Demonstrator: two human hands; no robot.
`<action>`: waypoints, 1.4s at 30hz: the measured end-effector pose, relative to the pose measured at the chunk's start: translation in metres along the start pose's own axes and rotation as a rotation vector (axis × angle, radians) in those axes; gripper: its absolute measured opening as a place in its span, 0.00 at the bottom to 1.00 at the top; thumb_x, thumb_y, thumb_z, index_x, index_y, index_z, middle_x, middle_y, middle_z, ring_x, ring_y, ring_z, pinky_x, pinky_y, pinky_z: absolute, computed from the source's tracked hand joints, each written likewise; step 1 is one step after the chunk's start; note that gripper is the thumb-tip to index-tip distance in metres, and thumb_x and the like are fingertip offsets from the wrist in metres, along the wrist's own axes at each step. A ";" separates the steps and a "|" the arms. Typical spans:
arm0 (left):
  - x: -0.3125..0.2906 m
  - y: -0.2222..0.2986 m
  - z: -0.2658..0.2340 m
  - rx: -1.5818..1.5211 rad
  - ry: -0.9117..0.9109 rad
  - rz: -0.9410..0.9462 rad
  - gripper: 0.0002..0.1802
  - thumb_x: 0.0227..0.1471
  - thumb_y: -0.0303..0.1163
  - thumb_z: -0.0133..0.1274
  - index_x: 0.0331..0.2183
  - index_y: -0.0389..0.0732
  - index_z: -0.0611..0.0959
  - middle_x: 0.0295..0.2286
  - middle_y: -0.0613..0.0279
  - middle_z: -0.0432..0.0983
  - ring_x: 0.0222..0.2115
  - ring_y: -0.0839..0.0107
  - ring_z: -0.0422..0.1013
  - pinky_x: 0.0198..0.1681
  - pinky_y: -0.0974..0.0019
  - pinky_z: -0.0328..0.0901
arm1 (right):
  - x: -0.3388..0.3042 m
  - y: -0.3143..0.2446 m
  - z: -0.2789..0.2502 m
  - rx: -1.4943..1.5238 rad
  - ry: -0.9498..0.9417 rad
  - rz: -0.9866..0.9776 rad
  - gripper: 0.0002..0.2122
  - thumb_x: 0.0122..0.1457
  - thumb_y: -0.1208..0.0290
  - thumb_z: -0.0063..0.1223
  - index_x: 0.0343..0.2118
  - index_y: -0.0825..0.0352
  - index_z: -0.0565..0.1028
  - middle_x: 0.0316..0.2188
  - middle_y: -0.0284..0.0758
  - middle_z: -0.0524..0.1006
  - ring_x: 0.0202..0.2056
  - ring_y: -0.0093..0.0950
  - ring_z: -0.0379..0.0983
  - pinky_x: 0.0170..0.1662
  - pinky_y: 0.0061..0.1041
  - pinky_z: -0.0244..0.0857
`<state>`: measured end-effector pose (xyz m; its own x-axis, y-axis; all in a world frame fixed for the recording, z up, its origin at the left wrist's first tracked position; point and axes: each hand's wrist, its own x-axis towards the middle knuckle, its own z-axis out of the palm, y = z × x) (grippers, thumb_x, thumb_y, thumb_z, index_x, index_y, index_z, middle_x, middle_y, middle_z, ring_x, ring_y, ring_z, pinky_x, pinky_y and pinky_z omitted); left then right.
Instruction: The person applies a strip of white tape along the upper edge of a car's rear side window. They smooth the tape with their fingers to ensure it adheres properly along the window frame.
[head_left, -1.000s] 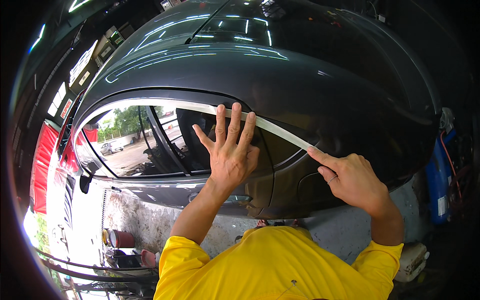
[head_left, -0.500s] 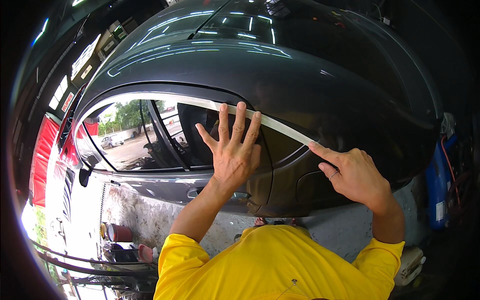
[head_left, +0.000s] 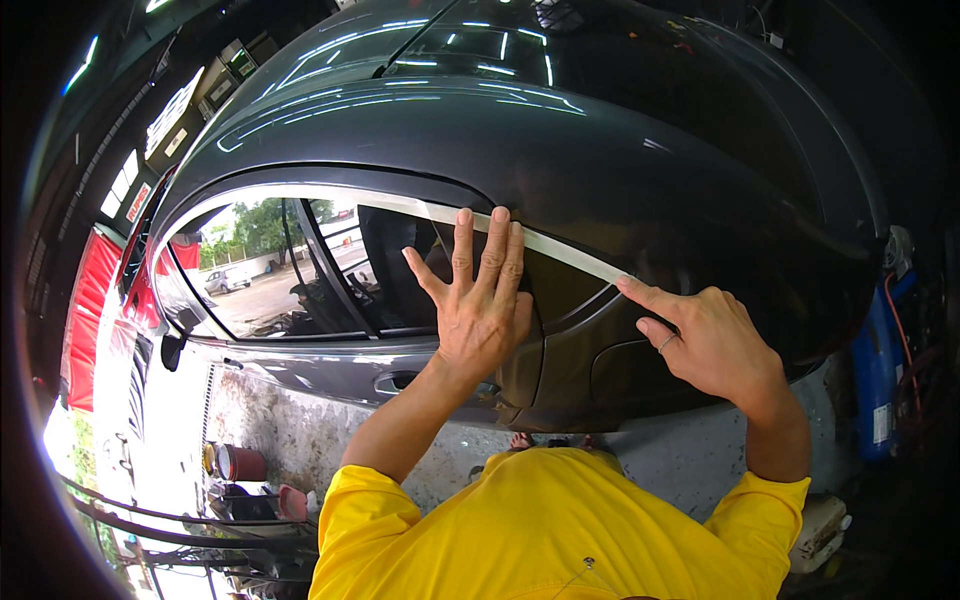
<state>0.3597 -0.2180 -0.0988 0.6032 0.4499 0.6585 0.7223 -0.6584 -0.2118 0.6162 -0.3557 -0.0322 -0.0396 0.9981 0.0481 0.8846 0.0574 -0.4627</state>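
A dark grey car fills the view, seen from above its side. A strip of pale masking tape runs along the top edge of the side windows. My left hand lies flat on the rear window glass with fingers spread, fingertips touching the tape. My right hand points with its index finger pressed on the tape's right end, the other fingers curled. Neither hand holds anything.
The door handle sits below my left hand. A red car stands at the far left. Cans and clutter sit on the concrete floor at lower left. A blue container stands at the right.
My left hand's fingers have drawn a little closer together on the glass. My right index finger stays on the tape's end. The view has shifted slightly.
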 end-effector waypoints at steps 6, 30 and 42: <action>0.000 0.009 0.001 -0.037 -0.001 -0.033 0.50 0.41 0.30 0.57 0.69 0.42 0.68 0.72 0.58 0.56 0.74 0.48 0.45 0.66 0.18 0.20 | 0.003 -0.002 -0.004 0.001 -0.020 0.020 0.22 0.66 0.66 0.57 0.64 0.49 0.75 0.19 0.47 0.79 0.26 0.48 0.80 0.40 0.44 0.77; -0.008 0.038 0.013 -0.062 -0.011 -0.063 0.51 0.42 0.32 0.58 0.70 0.50 0.67 0.74 0.54 0.48 0.75 0.45 0.40 0.62 0.16 0.15 | 0.014 0.002 -0.005 -0.006 -0.026 -0.011 0.21 0.66 0.65 0.57 0.63 0.54 0.76 0.32 0.47 0.85 0.33 0.47 0.83 0.47 0.43 0.77; -0.010 0.050 0.015 -0.102 -0.057 -0.088 0.50 0.43 0.33 0.57 0.71 0.51 0.65 0.74 0.51 0.48 0.74 0.43 0.40 0.62 0.15 0.16 | 0.016 0.003 -0.002 0.017 -0.038 -0.031 0.21 0.66 0.64 0.57 0.62 0.55 0.77 0.34 0.47 0.85 0.35 0.48 0.83 0.48 0.43 0.76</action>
<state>0.3947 -0.2461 -0.1272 0.5597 0.5404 0.6282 0.7369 -0.6713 -0.0790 0.6195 -0.3392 -0.0307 -0.0844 0.9960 0.0290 0.8747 0.0880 -0.4766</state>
